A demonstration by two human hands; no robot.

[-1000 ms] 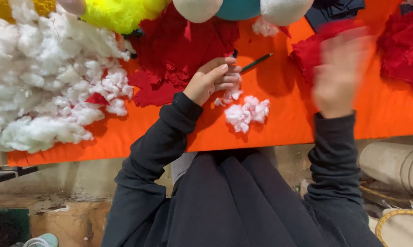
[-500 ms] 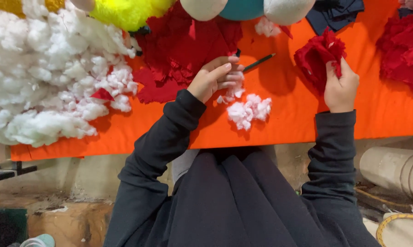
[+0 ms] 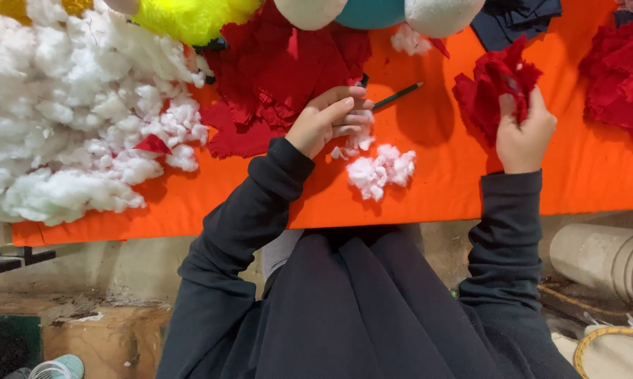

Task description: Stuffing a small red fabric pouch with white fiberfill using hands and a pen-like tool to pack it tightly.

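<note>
Left hand curls around a pencil (on white stuffing); right hand clutches red fabric.

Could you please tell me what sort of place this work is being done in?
Probably a soft-toy or craft workshop: an orange-covered table holds a big heap of white stuffing and red fabric scraps, and the right hand holds a red fabric piece.

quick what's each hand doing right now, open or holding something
Left hand: fingers curled, resting on a small tuft of white stuffing; a firm grip cannot be told.
Right hand: closed on a bunch of red fabric.
</note>
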